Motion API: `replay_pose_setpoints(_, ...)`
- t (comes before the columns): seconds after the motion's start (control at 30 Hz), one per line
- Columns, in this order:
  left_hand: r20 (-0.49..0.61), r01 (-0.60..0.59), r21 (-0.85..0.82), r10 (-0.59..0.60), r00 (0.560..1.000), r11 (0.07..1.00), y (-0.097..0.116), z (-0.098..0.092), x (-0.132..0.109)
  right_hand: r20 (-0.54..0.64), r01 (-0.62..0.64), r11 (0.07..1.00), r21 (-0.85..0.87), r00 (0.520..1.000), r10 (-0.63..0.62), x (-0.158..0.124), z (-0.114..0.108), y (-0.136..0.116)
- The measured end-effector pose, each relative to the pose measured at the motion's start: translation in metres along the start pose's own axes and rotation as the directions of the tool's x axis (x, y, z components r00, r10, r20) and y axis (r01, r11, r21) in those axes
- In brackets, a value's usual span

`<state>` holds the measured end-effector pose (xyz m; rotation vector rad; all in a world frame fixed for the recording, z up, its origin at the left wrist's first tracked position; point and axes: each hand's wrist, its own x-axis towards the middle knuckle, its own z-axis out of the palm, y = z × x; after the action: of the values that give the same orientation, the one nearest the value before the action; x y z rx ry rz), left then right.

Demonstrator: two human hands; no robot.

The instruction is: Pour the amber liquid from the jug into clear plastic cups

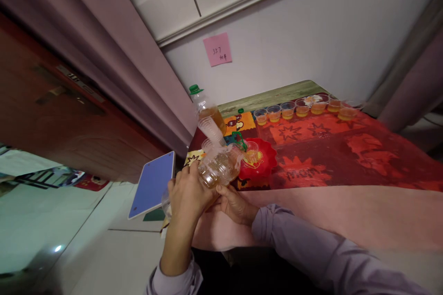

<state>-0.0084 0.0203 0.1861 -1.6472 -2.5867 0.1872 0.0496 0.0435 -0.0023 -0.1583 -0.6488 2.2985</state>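
Note:
Both my hands hold a large clear plastic bottle with a little amber liquid, tipped on its side toward a small clear cup standing on a red plate. My left hand wraps the bottle's base from the left. My right hand grips it from below. The bottle's green handle ring shows near its neck. A second bottle with a green cap stands just behind, with a stack of clear cups leaning by it.
A row of several small cups with amber liquid lines the table's far edge on a red patterned cloth. A pink cloth hangs over the near edge. A blue-backed board leans at the left, and a pink note is stuck to the wall.

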Motion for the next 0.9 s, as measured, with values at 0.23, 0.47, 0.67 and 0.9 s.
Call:
replay_pose_setpoints(0.23,-0.009,-0.005,-0.006,0.004,1.000,1.000,-0.0008,0.0014,-0.0001,-0.010,-0.005,1.000,-0.001,1.000,0.005,0.0000,-0.0009,0.0005)
replay_pose_setpoints(0.47,-0.010,-0.010,-0.002,0.010,1.000,1.000,-0.0013,0.0026,0.0007,-0.011,-0.006,1.000,0.003,1.000,0.006,0.0005,-0.0008,0.0009)
replay_pose_setpoints(0.67,-0.028,-0.021,-0.037,0.020,0.999,0.999,-0.0030,0.0040,0.0007,-0.017,-0.004,1.000,-0.008,1.000,0.004,-0.0006,-0.0005,0.0004)
replay_pose_setpoints(0.9,-0.013,-0.021,-0.035,0.020,1.000,0.999,-0.0012,0.0011,-0.0002,-0.023,-0.003,1.000,-0.006,1.000,0.003,0.0002,-0.0012,0.0011)
